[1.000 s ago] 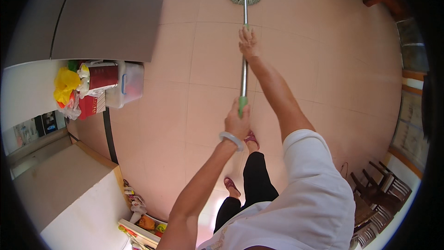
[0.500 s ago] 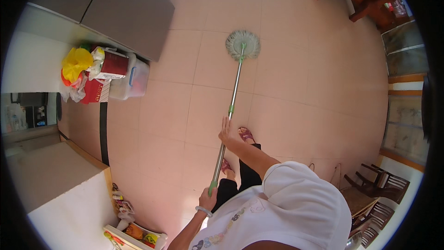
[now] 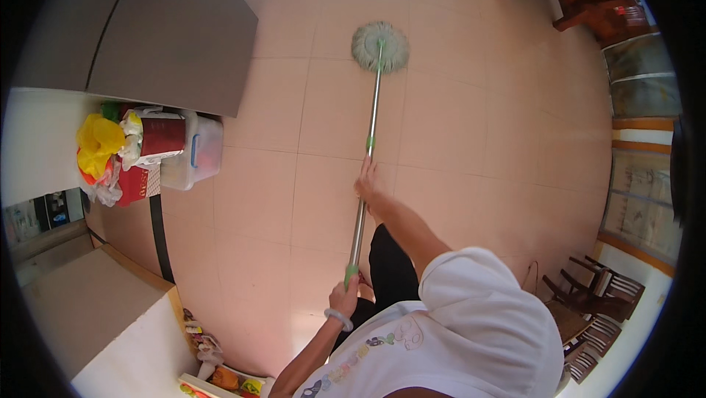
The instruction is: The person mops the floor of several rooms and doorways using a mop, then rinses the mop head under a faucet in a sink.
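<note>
Note the mop (image 3: 376, 104) extended ahead of the body, with the round grey-green mop head (image 3: 380, 46) resting on the tiled floor (image 3: 471, 126), farther forward than half a second earlier and now across a tile joint previously just beyond it, and with both hands likewise carried forward. Observe the left hand (image 3: 344, 296), ringed at the wrist by a pale bracelet (image 3: 338, 318), closed around the green grip (image 3: 351, 274) at the near end. Observe the right hand (image 3: 367, 181) on the metal pole (image 3: 358, 232) just below the green collar (image 3: 370, 142), fingers partly extended along it; cannot tell how far the thumb wraps underneath.
</note>
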A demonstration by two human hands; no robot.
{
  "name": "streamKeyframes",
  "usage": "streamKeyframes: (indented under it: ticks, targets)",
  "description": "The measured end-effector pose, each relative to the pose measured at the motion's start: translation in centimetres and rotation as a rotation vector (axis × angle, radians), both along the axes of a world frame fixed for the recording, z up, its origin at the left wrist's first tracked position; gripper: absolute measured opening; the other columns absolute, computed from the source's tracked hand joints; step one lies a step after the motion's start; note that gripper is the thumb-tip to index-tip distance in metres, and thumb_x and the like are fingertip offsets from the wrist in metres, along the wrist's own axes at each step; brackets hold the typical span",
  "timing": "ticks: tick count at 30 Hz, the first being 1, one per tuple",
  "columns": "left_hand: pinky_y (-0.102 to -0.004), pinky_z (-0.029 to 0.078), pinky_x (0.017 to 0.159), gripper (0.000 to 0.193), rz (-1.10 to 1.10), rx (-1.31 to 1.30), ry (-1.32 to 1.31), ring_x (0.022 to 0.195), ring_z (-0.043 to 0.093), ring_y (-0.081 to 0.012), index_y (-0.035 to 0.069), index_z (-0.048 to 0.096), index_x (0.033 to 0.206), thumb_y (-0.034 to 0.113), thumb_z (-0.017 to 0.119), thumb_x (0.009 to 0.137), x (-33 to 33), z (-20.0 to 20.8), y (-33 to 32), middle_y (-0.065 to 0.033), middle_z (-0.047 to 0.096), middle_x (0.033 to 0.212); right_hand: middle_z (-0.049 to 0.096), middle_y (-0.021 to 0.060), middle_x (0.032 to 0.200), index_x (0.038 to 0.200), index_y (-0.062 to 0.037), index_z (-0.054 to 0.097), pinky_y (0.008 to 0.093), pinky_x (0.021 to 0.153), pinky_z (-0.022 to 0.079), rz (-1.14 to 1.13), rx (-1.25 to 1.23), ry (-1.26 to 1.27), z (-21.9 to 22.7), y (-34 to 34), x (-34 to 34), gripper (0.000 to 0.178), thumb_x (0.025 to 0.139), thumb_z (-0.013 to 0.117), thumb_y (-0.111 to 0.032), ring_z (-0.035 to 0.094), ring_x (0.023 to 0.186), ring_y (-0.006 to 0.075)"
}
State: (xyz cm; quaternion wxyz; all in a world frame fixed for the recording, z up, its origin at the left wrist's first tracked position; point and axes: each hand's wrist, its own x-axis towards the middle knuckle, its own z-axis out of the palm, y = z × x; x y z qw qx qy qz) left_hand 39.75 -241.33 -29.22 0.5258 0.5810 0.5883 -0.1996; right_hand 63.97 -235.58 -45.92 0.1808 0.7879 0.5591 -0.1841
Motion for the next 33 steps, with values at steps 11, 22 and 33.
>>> streamKeyframes:
  ticks: [11,22,33]
  targets:
    - [-0.0462,0.042,0.068,0.059,-0.105,-0.090,0.372,0.077,0.056,-0.0406,-0.003,0.056,0.076,0.054,0.042,0.080,-6.1,10.1,1.3,-0.0250,0.058,0.077,0.039,0.0436,0.111,0.089,0.0060,0.063,0.0563,0.075,0.043,0.226,-0.011,0.085,8.5,-0.5,-6.4,0.029,0.073,0.051,-0.014,0.047,0.096,0.0526]
    - [-0.0486,0.041,0.059,0.049,-0.214,0.161,-0.060,0.070,0.054,-0.0443,-0.003,0.048,0.081,0.045,0.040,0.086,16.0,-1.0,16.5,-0.0279,0.055,0.070,0.032,0.0303,0.124,0.120,-0.0016,0.038,0.0493,0.091,0.033,-0.267,0.327,-0.091,-6.4,14.5,14.3,0.056,0.070,0.058,-0.018,0.035,0.112,0.0441]
    - [-0.0497,0.040,0.053,0.039,-0.247,0.344,-0.138,0.062,0.052,-0.0450,-0.002,0.045,0.078,0.036,0.043,0.087,0.6,5.8,11.2,-0.0264,0.053,0.064,0.045,0.0192,0.120,0.095,-0.0145,0.064,0.0518,0.099,0.019,0.114,0.158,-0.033,2.5,9.4,1.5,0.024,0.080,0.048,-0.024,0.031,0.120,0.0372]
